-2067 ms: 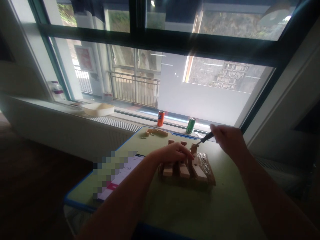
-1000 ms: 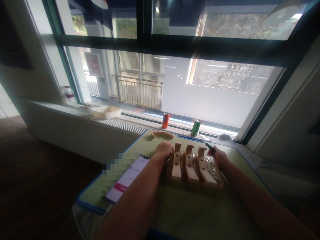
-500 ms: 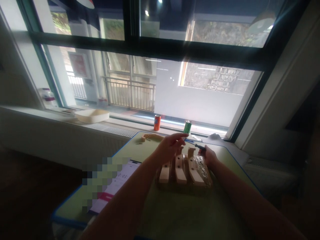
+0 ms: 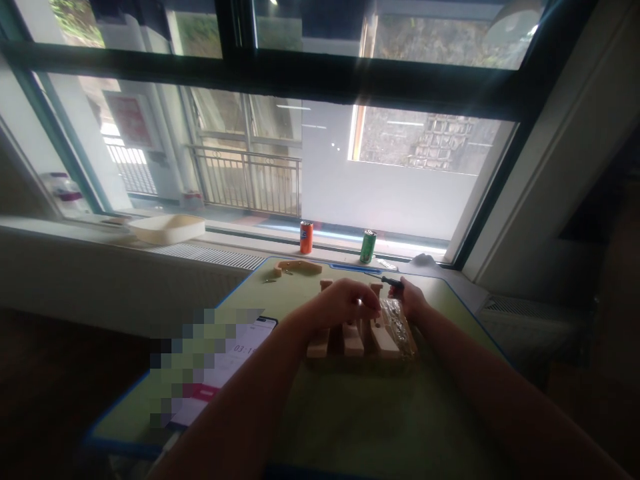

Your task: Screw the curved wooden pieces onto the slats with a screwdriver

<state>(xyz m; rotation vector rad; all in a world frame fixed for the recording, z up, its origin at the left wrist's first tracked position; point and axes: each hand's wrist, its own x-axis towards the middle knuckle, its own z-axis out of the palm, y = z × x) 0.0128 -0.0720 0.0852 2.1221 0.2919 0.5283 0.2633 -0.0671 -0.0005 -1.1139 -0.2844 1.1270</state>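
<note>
A wooden assembly (image 4: 355,340) with three upright curved pieces stands on a green table (image 4: 350,420). My left hand (image 4: 345,301) rests on top of the wooden pieces with its fingers curled down over them. My right hand (image 4: 411,300) sits at the assembly's right side, closed round a small black-handled screwdriver (image 4: 394,283) whose tip points left. A clear plastic bag of small parts (image 4: 397,327) lies against the right-hand wooden piece.
A loose curved wooden piece (image 4: 296,268) and small screws lie at the table's far left. A phone (image 4: 240,353) lies near the left edge. An orange can (image 4: 306,237), a green can (image 4: 368,247) and a white tray (image 4: 165,229) stand on the windowsill.
My left hand, raised with fingers stretched half a second ago, has come down onto the wooden pieces. The right hand keeps the screwdriver beside the assembly. The camera has shifted a little.
</note>
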